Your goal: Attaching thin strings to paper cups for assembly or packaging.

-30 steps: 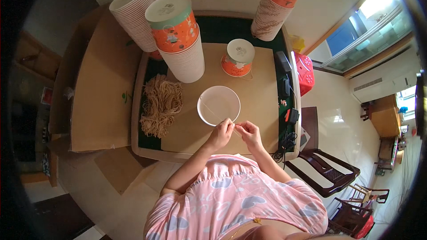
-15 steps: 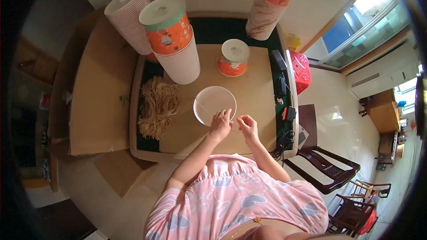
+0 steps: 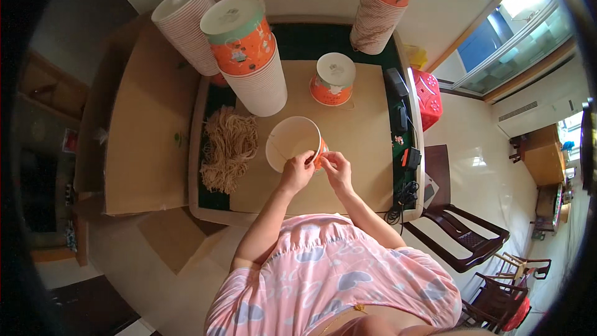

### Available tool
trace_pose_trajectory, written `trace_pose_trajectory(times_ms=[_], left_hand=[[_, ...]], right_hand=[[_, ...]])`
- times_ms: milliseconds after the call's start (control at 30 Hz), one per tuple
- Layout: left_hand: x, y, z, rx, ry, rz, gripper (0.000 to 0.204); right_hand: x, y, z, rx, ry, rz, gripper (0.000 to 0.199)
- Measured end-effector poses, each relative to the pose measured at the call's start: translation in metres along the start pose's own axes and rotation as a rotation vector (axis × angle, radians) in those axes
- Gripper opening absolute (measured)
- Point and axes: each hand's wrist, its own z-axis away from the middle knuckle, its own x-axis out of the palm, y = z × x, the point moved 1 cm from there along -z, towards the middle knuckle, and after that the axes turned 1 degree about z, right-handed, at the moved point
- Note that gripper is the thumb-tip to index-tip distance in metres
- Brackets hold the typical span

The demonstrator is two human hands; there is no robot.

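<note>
A paper bucket (image 3: 291,132), white inside with an orange printed outside, stands tilted at the middle of the table, its mouth toward me. My left hand (image 3: 297,171) is closed on its near right rim, fingertips over the edge. Against the outer wall beside it, my right hand (image 3: 337,170) pinches, apparently on the thin string; the fingers hide most of what they hold. Part of a string (image 3: 278,148) shows inside the bucket. Left of the bucket lies a loose bundle of beige twine (image 3: 229,152). An upside-down orange bucket (image 3: 331,90) with a string loop sits farther back.
Tall stacks of paper buckets (image 3: 252,81) rise at the back left, and another stack (image 3: 377,22) at the back right. A cardboard box (image 3: 146,130) stands along the left edge. Black adapters and cables (image 3: 404,196) line the right edge; a dark chair (image 3: 466,236) is beyond.
The bucket has turned and tilted, so its orange outside now shows at the right. My left hand has moved from inside the mouth to the rim; my right hand has come against the wall.
</note>
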Motion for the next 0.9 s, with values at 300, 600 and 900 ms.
trace_pose_trajectory(times_ms=[300, 600, 900], left_hand=[[0.011, 0.014, -0.002, -0.077, -0.16, 0.028, 0.015], [0.059, -0.011, -0.001, 0.081, -0.023, -0.121, 0.009], [0.066, -0.033, -0.004, -0.129, -0.105, 0.126, 0.006]], right_hand=[[-0.019, 0.012, 0.004, 0.015, 0.017, 0.022, 0.015], [-0.049, 0.036, 0.011, 0.114, -0.003, 0.087, 0.013], [-0.056, 0.005, 0.024, 0.16, 0.008, -0.081, 0.012]])
